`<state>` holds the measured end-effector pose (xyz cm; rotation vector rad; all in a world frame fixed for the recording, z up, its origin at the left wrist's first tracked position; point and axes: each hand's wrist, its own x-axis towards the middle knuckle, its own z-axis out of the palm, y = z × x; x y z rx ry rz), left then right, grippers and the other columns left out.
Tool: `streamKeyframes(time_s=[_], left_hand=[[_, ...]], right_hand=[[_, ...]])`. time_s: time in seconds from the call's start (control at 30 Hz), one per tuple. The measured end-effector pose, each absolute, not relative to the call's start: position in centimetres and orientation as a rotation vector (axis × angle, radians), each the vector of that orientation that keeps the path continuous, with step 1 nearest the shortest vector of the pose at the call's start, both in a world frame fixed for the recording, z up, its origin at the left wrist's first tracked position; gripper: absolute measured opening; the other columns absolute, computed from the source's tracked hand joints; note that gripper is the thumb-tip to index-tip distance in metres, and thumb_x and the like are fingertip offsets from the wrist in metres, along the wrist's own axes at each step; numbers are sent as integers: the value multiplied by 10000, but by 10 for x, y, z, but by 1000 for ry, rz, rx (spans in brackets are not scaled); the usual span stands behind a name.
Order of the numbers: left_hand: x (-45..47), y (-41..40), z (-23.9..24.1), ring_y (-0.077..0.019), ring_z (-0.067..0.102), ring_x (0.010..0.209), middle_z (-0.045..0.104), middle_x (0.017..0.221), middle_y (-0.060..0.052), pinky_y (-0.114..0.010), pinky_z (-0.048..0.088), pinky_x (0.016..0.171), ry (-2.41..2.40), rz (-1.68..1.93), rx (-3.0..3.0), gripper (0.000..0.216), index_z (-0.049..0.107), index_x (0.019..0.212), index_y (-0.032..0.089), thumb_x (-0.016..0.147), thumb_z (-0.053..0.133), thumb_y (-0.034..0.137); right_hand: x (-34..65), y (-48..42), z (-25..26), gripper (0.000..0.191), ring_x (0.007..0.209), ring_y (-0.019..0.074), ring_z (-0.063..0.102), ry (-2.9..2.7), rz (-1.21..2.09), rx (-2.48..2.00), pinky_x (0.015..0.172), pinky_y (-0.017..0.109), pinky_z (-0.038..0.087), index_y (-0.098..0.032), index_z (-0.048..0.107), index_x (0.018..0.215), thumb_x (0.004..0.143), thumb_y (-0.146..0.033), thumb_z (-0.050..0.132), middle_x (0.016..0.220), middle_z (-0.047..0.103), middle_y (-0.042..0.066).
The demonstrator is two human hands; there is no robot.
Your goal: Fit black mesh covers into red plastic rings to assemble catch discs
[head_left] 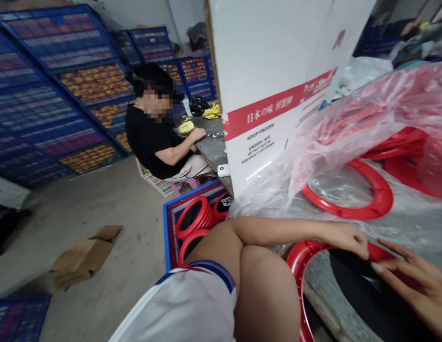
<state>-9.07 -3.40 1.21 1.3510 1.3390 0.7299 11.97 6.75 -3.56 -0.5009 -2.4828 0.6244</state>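
A red plastic ring (300,259) lies on the table edge in front of me, with a black round piece (363,289) inside it. My left hand (347,239) rests on the ring's top rim, fingers curled over the rim and the black piece. My right hand (415,285) lies at the lower right, fingers stretched flat toward the ring's rim. Another red ring (349,209) sits further back under a clear plastic sheet (349,123).
A tall white carton (271,71) stands on the table behind the rings. A blue crate (167,228) holding red-rimmed parts (194,218) sits on the floor left of my knee. A person in black (153,137) sits at the table's far end. Blue crates (60,90) are stacked at left; flattened cardboard (83,256) lies on the floor.
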Motion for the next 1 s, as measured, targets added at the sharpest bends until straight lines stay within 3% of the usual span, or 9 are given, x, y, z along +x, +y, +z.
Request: streamKeyframes(time_s=[0.17,0.3,0.4,0.5,0.57,0.63,0.8,0.9,1.0], left_hand=[[-94,-37,10,-99,505,662,568,650,52,-229,409,673,1343,722,1439,122,632,699,140,790,681,207],[-94,-34,1,-108,545,713,616,698,35,-217,428,690,1339,815,1430,87,679,731,137,784,646,196],[-92,-30,0,-118,562,728,637,703,24,-227,449,717,1344,867,1369,74,687,715,142,754,640,184],[-89,-26,4,-137,578,750,660,726,0,-256,462,753,1326,907,1305,123,689,700,152,754,628,243],[-87,-24,5,-148,586,767,669,738,-11,-272,466,777,1314,917,1293,141,687,681,160,742,616,266],[-85,-22,4,-153,589,766,671,739,-12,-281,467,781,1314,915,1277,147,682,676,169,730,611,285],[-82,-20,0,-158,588,758,664,747,-9,-292,473,779,1351,885,1282,250,681,708,179,782,588,398],[-81,-21,-1,-164,593,782,662,769,-10,-293,473,791,1390,861,1375,345,673,736,178,834,555,487],[-81,-22,-2,-176,604,819,663,795,-4,-297,471,809,1434,833,1475,306,656,766,180,805,615,481]], right_hand=[[117,44,-10,335,1072,353,662,-2447,685,-494,940,592,485,-373,751,746,877,-633,586,1166,721,113],[117,34,9,286,986,275,665,-2439,798,-490,943,480,497,-270,744,768,903,-495,630,1023,739,98],[124,34,20,283,894,212,691,-2460,1352,-370,877,373,531,-218,734,816,938,-449,625,929,752,87],[134,36,28,323,832,196,724,-2373,2078,250,795,299,549,-151,729,814,908,-457,688,906,769,123],[139,37,28,359,787,192,724,-2284,2232,436,746,271,541,-122,716,780,870,-469,733,851,763,136],[138,37,24,370,730,164,686,-2312,2128,132,705,250,513,-120,708,789,865,-482,731,797,741,100],[124,38,10,316,643,126,531,-2263,1347,-882,622,242,394,-158,684,768,898,-442,633,690,638,4],[121,41,5,251,635,135,522,-2282,1140,-1064,613,255,360,-168,704,782,885,-383,623,678,640,2],[123,44,3,217,654,139,551,-2327,1197,-999,637,260,373,-177,723,837,875,-360,613,722,673,5]])
